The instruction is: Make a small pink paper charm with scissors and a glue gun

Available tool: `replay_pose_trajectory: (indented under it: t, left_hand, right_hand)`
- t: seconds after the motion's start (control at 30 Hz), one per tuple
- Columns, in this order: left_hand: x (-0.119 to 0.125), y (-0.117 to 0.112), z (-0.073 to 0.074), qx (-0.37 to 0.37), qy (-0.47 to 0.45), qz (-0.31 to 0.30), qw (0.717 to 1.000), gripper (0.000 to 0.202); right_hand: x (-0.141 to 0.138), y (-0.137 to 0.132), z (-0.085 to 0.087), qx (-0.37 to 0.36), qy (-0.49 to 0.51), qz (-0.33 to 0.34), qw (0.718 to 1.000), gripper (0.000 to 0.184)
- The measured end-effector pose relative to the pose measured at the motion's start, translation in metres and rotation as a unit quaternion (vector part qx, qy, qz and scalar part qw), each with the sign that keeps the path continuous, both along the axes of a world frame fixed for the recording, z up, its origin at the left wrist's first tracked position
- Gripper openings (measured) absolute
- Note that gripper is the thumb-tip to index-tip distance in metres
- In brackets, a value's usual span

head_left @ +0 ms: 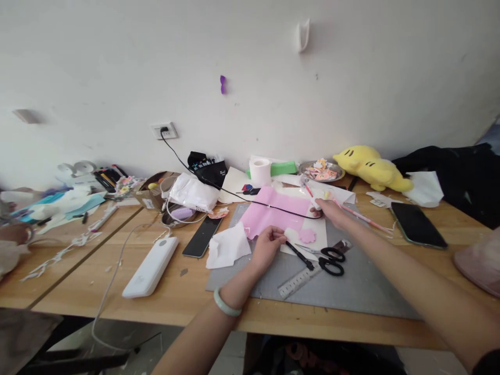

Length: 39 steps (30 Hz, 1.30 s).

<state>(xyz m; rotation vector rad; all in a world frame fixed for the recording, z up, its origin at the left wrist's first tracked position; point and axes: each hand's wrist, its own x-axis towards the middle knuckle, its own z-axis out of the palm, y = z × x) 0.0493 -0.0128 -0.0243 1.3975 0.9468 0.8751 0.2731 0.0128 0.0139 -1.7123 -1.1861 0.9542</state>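
My left hand (269, 246) is closed, its fingertips pinched together at the edge of a pink sheet (269, 208). What they pinch is too small to make out. Right beside those fingertips are the end of a black pen (300, 255) and a pink scalloped cutout (308, 236). My right hand (326, 209), farther back, is closed around a white tool (311, 196) with a black cord, partly hidden by the fingers. Black-handled scissors (332, 261) and a metal ruler (299, 281) lie in front, on the grey mat (250, 284).
The black cord (219, 185) runs from a wall socket (164, 130) across the pink sheet. Around the mat lie phones (203, 235) (417, 225), a white power bank (151, 266), crumpled white paper (228, 246), a paper roll (260, 172) and a yellow plush toy (371, 167).
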Motion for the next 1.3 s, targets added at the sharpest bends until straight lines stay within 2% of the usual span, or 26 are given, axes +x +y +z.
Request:
replay_pose_trajectory:
  t: [0.13,0.27,0.5,0.67,0.73,0.9,1.07,1.3]
  left_hand:
    - [0.000,-0.001,0.003,0.002,-0.007,0.002,1.000,0.025]
    - [0.001,-0.002,0.004,-0.009,-0.020,0.006,1.000,0.025]
    - [0.002,-0.001,-0.002,-0.072,-0.092,0.038,0.992,0.017]
    - [0.003,-0.001,-0.002,-0.107,-0.141,0.090,0.980,0.011]
    - [0.006,-0.001,-0.001,-0.117,-0.150,0.109,0.976,0.016]
    - [0.013,-0.005,0.002,-0.116,-0.144,0.152,0.971,0.020]
    - [0.018,-0.009,0.004,-0.104,-0.136,0.178,0.969,0.020]
    - [0.031,0.006,0.002,-0.158,-0.166,0.197,0.953,0.023]
  right_hand:
    - [0.005,-0.007,0.001,0.074,0.097,-0.008,0.993,0.031]
    - [0.019,-0.001,0.006,0.122,0.135,-0.015,0.983,0.030]
    - [0.048,0.019,0.002,0.164,0.049,0.008,0.985,0.029]
    - [0.057,0.023,-0.016,0.171,-0.017,0.028,0.985,0.059]
    - [0.060,0.025,-0.022,0.172,-0.047,0.026,0.984,0.061]
    - [0.069,0.031,-0.023,0.169,-0.148,0.039,0.974,0.045]
    - [0.072,0.030,-0.019,0.181,-0.237,0.093,0.950,0.033]
    - [0.071,0.029,-0.019,0.218,-0.308,0.164,0.911,0.018]
